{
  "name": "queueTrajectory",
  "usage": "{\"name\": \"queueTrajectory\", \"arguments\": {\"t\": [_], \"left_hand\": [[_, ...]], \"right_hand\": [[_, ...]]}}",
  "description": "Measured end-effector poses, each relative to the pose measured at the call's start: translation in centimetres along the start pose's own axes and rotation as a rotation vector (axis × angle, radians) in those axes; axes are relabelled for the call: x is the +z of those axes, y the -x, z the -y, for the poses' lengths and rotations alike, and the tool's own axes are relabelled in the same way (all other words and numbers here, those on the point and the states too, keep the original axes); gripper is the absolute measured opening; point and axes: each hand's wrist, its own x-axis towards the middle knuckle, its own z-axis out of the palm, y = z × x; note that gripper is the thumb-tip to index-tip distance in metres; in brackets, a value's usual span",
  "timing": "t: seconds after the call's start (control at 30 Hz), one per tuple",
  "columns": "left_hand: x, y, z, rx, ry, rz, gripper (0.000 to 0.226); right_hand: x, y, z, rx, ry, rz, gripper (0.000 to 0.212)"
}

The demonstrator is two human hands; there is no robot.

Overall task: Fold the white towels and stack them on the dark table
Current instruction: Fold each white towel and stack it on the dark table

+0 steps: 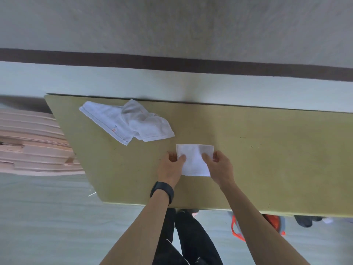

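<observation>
A small folded white towel (193, 161) lies on the olive-brown table (267, 159) in front of me. My left hand (171, 168) pinches its left edge, thumb on top. My right hand (219, 167) pinches its right edge the same way. To the back left, two unfolded white towels (128, 122) lie crumpled and overlapping on the table, one with a small red label.
The table's far edge meets a pale wall with a dark stripe. A stack of pink boards (32, 142) sits left of the table. Under the near edge are an orange-handled object (236, 229) and my dark trousers (191, 241).
</observation>
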Motion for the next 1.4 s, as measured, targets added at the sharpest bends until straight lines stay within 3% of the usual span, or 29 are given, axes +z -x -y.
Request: {"name": "queueTrajectory", "arguments": {"t": [0.3,0.47,0.7,0.9,1.17,1.4], "left_hand": [[-12.7,10.1,-2.4,0.267,0.233,-0.133,0.019],[-21.6,18.9,-0.3,0.351,0.489,-0.256,0.023],[-30.8,33.7,10.8,0.391,0.807,-0.482,0.024],[-36.2,46.6,25.7,0.375,1.016,-0.8,0.027],[-41.4,63.9,48.8,0.3,1.243,-1.264,0.017],[-44.0,76.8,63.0,0.172,1.353,-1.556,0.017]], "right_hand": [[-0.7,10.6,9.5,-0.469,0.049,0.159,0.014],[2.0,18.1,15.0,-0.619,0.005,0.532,0.01],[9.7,33.3,16.8,-0.729,0.154,1.063,0.017],[19.1,49.7,12.0,-0.844,0.369,1.362,0.024],[32.1,76.1,-3.2,-0.978,0.61,1.689,0.021],[37.8,94.8,-14.8,-1.07,0.71,1.904,0.015]]}}
